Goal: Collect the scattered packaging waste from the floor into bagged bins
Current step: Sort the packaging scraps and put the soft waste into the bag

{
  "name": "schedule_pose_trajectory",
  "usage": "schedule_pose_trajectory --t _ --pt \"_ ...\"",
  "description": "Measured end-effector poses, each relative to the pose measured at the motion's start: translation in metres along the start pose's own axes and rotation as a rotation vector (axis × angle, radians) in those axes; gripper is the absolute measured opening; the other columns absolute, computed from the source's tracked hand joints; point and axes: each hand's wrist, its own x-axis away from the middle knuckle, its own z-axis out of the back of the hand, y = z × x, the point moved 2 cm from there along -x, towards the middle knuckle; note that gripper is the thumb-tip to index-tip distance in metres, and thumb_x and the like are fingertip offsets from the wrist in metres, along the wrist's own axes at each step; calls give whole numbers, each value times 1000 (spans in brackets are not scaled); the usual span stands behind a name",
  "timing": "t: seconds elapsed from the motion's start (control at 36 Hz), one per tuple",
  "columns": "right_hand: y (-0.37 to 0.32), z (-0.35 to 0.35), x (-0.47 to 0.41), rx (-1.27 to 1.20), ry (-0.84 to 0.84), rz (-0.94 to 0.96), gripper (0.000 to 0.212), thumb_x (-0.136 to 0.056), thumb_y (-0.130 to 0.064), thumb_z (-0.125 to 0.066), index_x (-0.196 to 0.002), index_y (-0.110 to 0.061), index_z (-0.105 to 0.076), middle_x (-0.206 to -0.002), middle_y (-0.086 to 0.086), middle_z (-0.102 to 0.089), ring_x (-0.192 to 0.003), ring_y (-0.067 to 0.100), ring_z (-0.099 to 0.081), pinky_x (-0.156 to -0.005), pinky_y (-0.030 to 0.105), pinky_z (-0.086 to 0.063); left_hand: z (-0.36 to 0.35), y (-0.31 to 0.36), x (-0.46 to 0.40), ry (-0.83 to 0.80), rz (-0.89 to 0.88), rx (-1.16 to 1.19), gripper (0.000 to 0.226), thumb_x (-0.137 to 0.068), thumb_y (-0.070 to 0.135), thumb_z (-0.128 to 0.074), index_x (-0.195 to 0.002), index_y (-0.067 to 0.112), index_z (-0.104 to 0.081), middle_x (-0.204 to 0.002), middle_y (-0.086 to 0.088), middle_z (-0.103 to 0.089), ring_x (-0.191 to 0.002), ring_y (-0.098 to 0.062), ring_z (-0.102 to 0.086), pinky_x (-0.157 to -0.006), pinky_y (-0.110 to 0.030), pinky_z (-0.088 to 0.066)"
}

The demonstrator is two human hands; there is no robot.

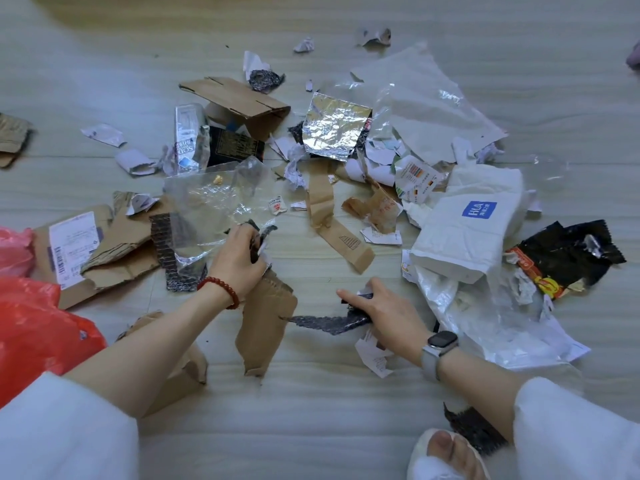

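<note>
our left hand pinching brown cardboard strip, right hand gripping black bubble wrap; "HLA" white bag right

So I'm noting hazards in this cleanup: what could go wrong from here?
The left hand already grips several scraps, and the torn brown cardboard dangling from it may slip out. The black bubble wrap under the right hand may tear if tugged. The clear plastic sheet on the floor could be slippery underfoot.
</note>
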Motion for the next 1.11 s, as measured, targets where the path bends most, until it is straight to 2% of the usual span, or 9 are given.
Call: schedule_pose_trajectory --t 0.14,0.22,0.31,0.39,0.47,0.83,0.94,1.03,1.11 --pt "12 18 12 274 163 71 53 -45 3 -78 -91 -24 -70 -90 9 -58 -63 25 -56 -38 24 -23 3 6 -1 19 -29 106 38 -83 1 -51 -120 12 -47 -109 -3 -52 -98 -19 -48 -81 -33 -41" --pt "12 17 21 426 243 144 25 -64 1 -48 -75 -14 -65 -92 9 -53 -61 24 -50 -45 26 -23 7 8 -4 118 -66 48 36 -87 9 -51 -123 15 -49 -117 -6 -55 -105 -24 -52 -85 -36 -44" --pt "7 1 30 506 193 169 35 -72 2 -30 -77 -8 -63 -102 11 -53 -66 23 -38 -52 32 -22 11 9 -7 210 -97 -55 34 -89 15 -49 -122 18 -49 -116 -7 -56 -99 -29 -55 -79 -44 -48" --pt "3 -28 45 556 70 230 23 -69 -9 -51 -82 -7 -71 -123 14 -47 -74 24 -39 -52 32 -26 12 8 -6 233 -123 -121 32 -90 17 -49 -122 19 -48 -112 -8 -57 -95 -30 -55 -77 -45 -49" --pt "4 -49 55 464 -68 153 65 -47 -24 -65 -107 1 -65 -134 17 -47 -92 33 -43 -54 37 -41 11 7 -2 222 -141 -153 31 -90 18 -49 -122 18 -48 -109 -9 -57 -93 -30 -56 -73 -43 -48" --pt "-9 -58 62 285 -179 -11 83 -68 -71 -42 -114 -5 -61 -126 11 -58 -107 39 -57 -69 48 -51 3 10 8 129 -148 -196 34 -89 18 -50 -123 16 -48 -111 -9 -56 -90 -30 -56 -68 -43 -50" --pt "-16 -53 49 185 -169 -67 68 -47 -56 -79 -95 -13 -56 -98 4 -57 -79 25 -55 -49 34 -45 1 9 4 134 -39 1 33 -86 13 -50 -119 17 -48 -112 -6 -56 -97 -27 -54 -81 -41 -48" --pt "-21 -54 44 32 -214 -98 45 -75 -16 -66 -115 -10 -45 -115 9 -43 -98 29 -44 -61 34 -43 0 8 2 127 47 102 32 -86 9 -49 -117 18 -48 -106 -6 -57 -88 -25 -54 -73 -35 -46" --pt "-28 -52 45 71 -176 -36 40 -61 0 -65 -98 -8 -52 -103 11 -48 -88 28 -48 -50 28 -32 2 7 3 131 65 134 30 -87 8 -47 -115 17 -48 -100 -5 -56 -79 -24 -52 -65 -30 -40"
